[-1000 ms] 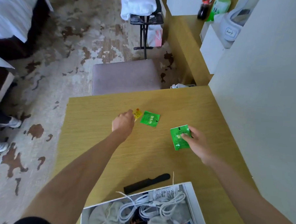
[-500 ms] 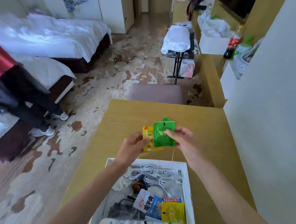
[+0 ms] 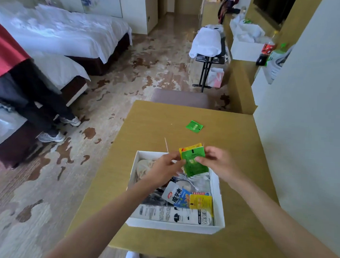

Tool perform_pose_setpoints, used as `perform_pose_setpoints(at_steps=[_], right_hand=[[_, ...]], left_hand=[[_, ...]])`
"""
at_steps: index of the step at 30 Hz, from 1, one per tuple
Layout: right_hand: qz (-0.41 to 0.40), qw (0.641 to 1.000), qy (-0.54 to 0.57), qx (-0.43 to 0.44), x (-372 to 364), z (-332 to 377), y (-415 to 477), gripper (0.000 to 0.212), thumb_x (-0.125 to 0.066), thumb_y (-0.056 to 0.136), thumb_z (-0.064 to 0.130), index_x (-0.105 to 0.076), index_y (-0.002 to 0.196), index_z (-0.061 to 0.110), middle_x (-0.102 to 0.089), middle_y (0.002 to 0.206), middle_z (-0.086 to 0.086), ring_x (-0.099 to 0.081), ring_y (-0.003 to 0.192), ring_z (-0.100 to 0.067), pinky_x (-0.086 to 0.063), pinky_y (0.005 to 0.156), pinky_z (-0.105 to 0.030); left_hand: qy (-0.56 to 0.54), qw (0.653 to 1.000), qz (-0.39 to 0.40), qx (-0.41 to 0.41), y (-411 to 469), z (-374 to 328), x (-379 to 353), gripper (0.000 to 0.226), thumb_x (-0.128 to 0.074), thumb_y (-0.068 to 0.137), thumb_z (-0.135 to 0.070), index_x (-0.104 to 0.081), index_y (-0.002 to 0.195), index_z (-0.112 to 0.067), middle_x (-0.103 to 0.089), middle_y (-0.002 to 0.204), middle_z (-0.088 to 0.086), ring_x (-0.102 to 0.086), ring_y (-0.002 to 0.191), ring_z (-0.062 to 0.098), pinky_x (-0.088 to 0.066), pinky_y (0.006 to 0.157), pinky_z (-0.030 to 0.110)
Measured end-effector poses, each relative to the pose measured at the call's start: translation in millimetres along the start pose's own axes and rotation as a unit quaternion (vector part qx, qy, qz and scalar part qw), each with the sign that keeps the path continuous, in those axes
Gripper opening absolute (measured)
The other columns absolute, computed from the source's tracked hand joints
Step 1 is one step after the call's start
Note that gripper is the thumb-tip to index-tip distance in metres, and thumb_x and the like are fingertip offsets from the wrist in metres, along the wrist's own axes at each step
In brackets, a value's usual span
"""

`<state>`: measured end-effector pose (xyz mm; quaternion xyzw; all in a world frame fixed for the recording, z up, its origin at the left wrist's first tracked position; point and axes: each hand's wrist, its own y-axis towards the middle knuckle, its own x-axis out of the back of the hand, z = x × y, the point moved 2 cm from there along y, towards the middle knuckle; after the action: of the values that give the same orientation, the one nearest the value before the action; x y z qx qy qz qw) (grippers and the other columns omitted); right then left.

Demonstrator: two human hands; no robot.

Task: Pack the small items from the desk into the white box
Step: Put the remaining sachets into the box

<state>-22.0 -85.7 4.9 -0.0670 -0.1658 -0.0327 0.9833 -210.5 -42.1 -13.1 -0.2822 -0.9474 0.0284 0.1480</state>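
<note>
The white box [image 3: 219,192] lies open on the wooden desk [image 3: 145,127], holding snack packets, white cable, a cloth pouch and a white bottle. Over its far end both hands meet. My right hand [image 3: 216,163] pinches a green packet [image 3: 195,163]. My left hand [image 3: 163,168] grips a yellow packet [image 3: 189,148], which sits just behind the green one and is mostly hidden. A second green packet [image 3: 194,126] lies alone on the desk beyond the box. A thin white stick [image 3: 166,144] rests by the box's far rim.
A padded stool [image 3: 180,98] stands at the desk's far edge. A white wall [image 3: 303,116] runs along the right side. A person in dark trousers [image 3: 29,93] stands at the left by the beds. A folding rack [image 3: 208,52] with white cloth stands farther back.
Both hands lifted the packets off the desk and brought them back together over the box. The view tilted up, showing the room and the whole box.
</note>
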Motion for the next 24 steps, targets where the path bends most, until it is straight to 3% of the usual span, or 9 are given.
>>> perform_pose_setpoints(at_steps=[2, 4, 7, 9, 13, 18, 21, 24], right_hand=[[-0.010, 0.997, -0.070, -0.005, 8, -12, -10, 0.009, -0.072, 0.084, 0.020, -0.068, 0.091, 0.023, -0.075, 0.087, 0.010, -0.070, 0.081, -0.004, -0.056, 0.068, -0.021], [-0.001, 0.987, -0.159, -0.013, 12, -24, -20, 0.008, -0.070, 0.086, 0.021, -0.066, 0.092, 0.020, -0.073, 0.086, 0.006, -0.069, 0.078, -0.007, -0.056, 0.069, -0.028], [0.039, 0.948, -0.317, -0.009, 9, -37, -29, 0.008, -0.067, 0.088, 0.028, -0.060, 0.085, 0.026, -0.064, 0.071, 0.013, -0.059, 0.058, 0.000, -0.043, 0.051, -0.022], [0.088, 0.904, -0.417, 0.020, 0, -41, -28, 0.014, -0.066, 0.088, 0.029, -0.054, 0.081, 0.027, -0.056, 0.069, 0.015, -0.052, 0.059, -0.004, -0.036, 0.052, -0.024], [0.190, 0.842, -0.505, 0.008, -17, -54, -15, 0.016, -0.065, 0.088, 0.027, -0.062, 0.102, 0.018, -0.064, 0.100, 0.002, -0.057, 0.084, -0.013, -0.038, 0.065, -0.029], [0.258, 0.796, -0.547, -0.012, -35, -62, -14, 0.020, -0.069, 0.084, 0.030, -0.061, 0.102, 0.022, -0.051, 0.085, 0.012, -0.042, 0.066, -0.002, -0.030, 0.053, -0.019], [0.278, 0.734, -0.619, 0.023, -45, -66, -17, 0.024, -0.063, 0.087, 0.031, -0.062, 0.107, 0.018, -0.065, 0.096, 0.001, -0.056, 0.075, -0.014, -0.049, 0.064, -0.028], [0.264, 0.679, -0.681, 0.075, -45, -60, -13, 0.035, -0.059, 0.088, 0.038, -0.060, 0.111, 0.013, -0.065, 0.104, -0.006, -0.062, 0.097, -0.024, -0.050, 0.081, -0.039]], left_hand=[[0.129, 0.990, 0.051, -0.001, -3, 15, -4, 0.022, -0.054, 0.095, -0.027, -0.063, 0.114, -0.022, -0.066, 0.105, -0.006, -0.064, 0.080, 0.002, -0.051, 0.070, 0.017], [0.239, 0.964, 0.112, -0.027, -7, 30, -7, 0.026, -0.052, 0.095, -0.027, -0.063, 0.117, -0.019, -0.067, 0.114, -0.001, -0.064, 0.094, 0.012, -0.050, 0.078, 0.023], [0.328, 0.914, 0.235, -0.046, -13, 47, -12, 0.028, -0.048, 0.096, -0.035, -0.067, 0.114, -0.023, -0.069, 0.113, 0.001, -0.063, 0.094, 0.015, -0.048, 0.078, 0.028], [0.336, 0.896, 0.289, -0.033, -14, 55, -12, 0.030, -0.048, 0.095, -0.038, -0.069, 0.111, -0.023, -0.069, 0.113, -0.001, -0.062, 0.091, 0.013, -0.049, 0.078, 0.030], [0.350, 0.881, 0.318, -0.023, -14, 65, -6, 0.032, -0.047, 0.095, -0.039, -0.067, 0.114, -0.023, -0.069, 0.113, 0.000, -0.060, 0.090, 0.013, -0.043, 0.074, 0.026], [0.358, 0.862, 0.360, -0.022, -18, 65, -3, 0.034, -0.046, 0.096, -0.039, -0.063, 0.121, -0.022, -0.065, 0.125, 0.001, -0.060, 0.109, 0.018, -0.042, 0.082, 0.026], [0.350, 0.865, 0.360, -0.022, -21, 68, -1, 0.036, -0.045, 0.097, -0.038, -0.062, 0.123, -0.019, -0.063, 0.127, 0.002, -0.058, 0.113, 0.019, -0.040, 0.085, 0.025], [0.333, 0.875, 0.351, -0.016, -22, 71, 3, 0.034, -0.045, 0.096, -0.038, -0.063, 0.120, -0.020, -0.064, 0.125, 0.002, -0.059, 0.111, 0.017, -0.043, 0.086, 0.027]])
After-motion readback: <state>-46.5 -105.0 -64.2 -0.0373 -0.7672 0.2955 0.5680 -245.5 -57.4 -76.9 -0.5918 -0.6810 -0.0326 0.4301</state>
